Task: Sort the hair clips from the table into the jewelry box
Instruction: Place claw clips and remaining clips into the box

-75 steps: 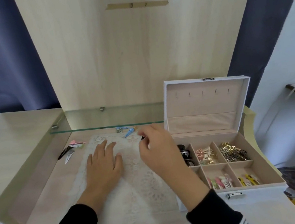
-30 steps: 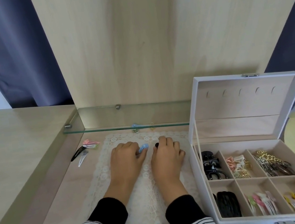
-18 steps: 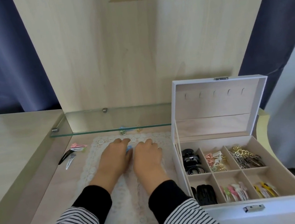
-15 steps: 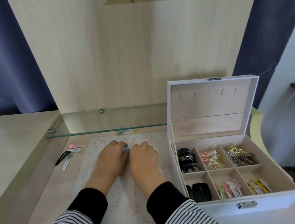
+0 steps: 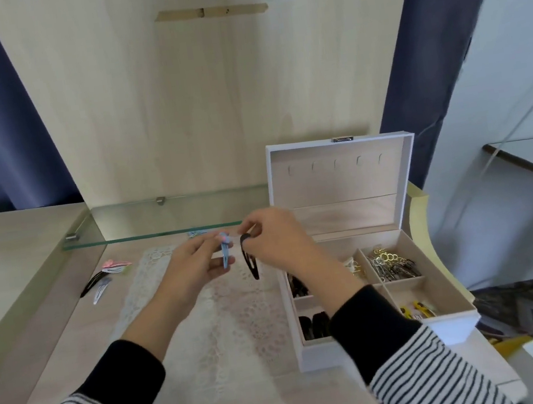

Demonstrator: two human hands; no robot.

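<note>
Pinching a black clip (image 5: 250,263) by its top, the right hand (image 5: 277,241) hangs above the lace mat (image 5: 234,326). Beside it the left hand (image 5: 195,266) grips a blue clip (image 5: 225,254). The open jewelry box (image 5: 317,355) holds black clips (image 5: 315,325) front-left, gold clips (image 5: 390,261) back-right and yellow clips (image 5: 419,310) front-right.

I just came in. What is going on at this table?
A person is sorting hair clips. The left hand holds a blue clip and the right hand pinches a black clip by its top end, both lifted above the lace mat. The jewelry box stands open on the right with clips already in several compartments. A small group of clips lies on the table to the left of the mat.
</note>
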